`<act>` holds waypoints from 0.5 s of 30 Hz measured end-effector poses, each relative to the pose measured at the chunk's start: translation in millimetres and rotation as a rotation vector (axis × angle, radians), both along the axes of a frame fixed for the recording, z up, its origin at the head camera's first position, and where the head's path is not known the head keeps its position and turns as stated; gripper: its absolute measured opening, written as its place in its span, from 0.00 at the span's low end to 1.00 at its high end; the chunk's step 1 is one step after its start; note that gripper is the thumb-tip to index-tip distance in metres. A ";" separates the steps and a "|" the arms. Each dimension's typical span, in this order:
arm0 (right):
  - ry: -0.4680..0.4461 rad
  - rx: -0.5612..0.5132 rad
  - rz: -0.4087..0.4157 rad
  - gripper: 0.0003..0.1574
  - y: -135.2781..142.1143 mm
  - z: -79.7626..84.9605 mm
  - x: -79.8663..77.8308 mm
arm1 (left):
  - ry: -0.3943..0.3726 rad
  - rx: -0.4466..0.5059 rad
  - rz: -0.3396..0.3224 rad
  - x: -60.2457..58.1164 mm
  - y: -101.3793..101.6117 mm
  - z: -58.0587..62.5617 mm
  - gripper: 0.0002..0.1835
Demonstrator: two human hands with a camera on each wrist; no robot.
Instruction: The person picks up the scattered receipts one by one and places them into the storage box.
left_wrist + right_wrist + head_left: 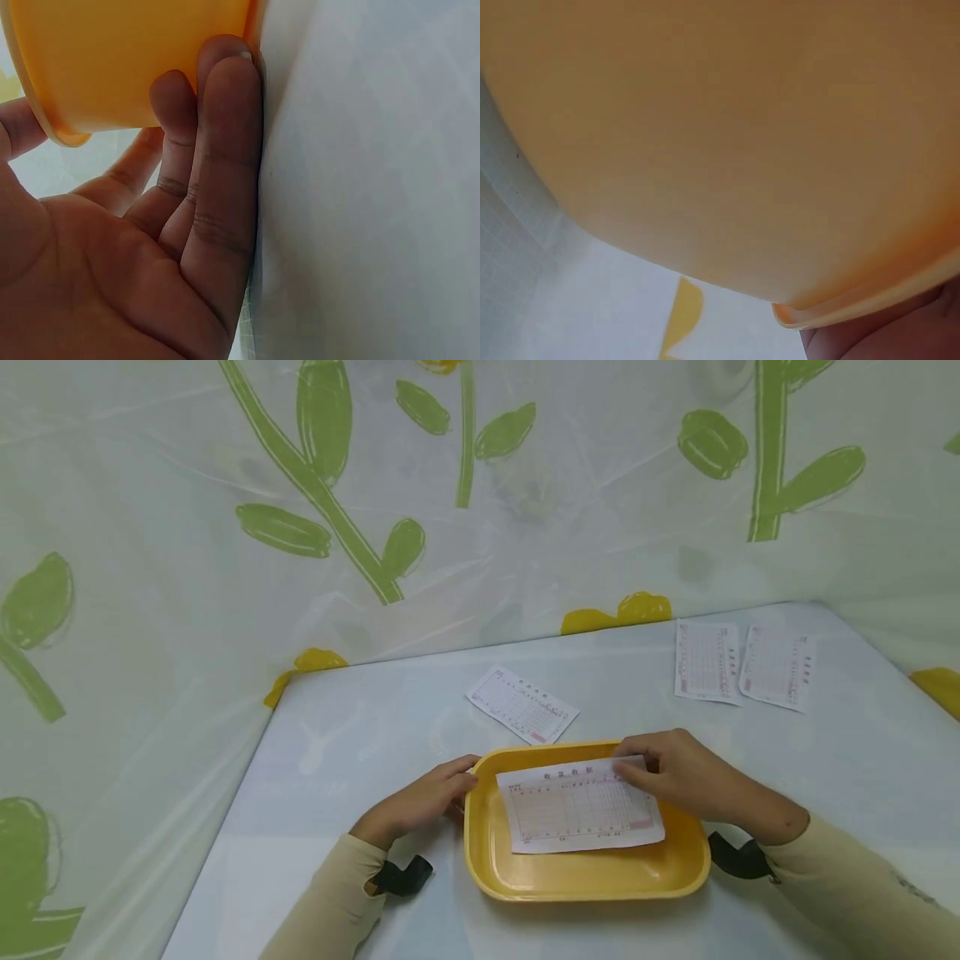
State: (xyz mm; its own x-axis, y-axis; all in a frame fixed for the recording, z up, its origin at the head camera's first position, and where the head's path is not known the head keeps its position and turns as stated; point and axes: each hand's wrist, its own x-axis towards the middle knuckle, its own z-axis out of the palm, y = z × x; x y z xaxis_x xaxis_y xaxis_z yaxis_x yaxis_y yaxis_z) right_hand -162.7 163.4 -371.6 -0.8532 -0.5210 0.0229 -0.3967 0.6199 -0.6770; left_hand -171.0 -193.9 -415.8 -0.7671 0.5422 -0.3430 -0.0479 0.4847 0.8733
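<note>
A printed receipt slip [581,810] lies slantwise over the inside of a shallow yellow plastic tray [585,889]. At the tray's far right side, my right hand [693,781] pinches the slip's upper right corner, thumb on top and the other fingers bent near the far rim. My left hand [423,797] holds the tray's left side. In the left wrist view, its fingers [225,150] rest against the outer wall, low beside the white tabletop, with the thumb up at the rim. The right wrist view is mostly filled by the tray's outer wall [727,150], hiding most of that hand.
Another receipt slip [522,704] lies just beyond the tray. Two more slips [707,662] lie side by side at the table's far right. A plastic sheet [525,552] with green leaf prints hangs behind the white table [337,735]. Both wrists wear black straps.
</note>
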 end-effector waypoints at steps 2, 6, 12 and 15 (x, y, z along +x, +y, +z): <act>0.003 0.014 0.022 0.06 -1.1 -1.1 0.2 | -0.004 0.000 0.003 0.4 -0.4 0.4 0.24; 0.022 0.046 0.053 0.07 -3.5 -2.6 1.0 | -0.006 -0.004 0.005 0.7 -0.4 0.9 0.23; 0.085 0.147 0.026 0.04 -9.3 -6.1 1.7 | 0.007 -0.010 0.008 -0.5 0.6 1.3 0.23; 0.114 0.205 0.018 0.04 -11.7 -8.5 2.7 | 0.013 -0.018 0.001 -0.6 0.5 1.1 0.23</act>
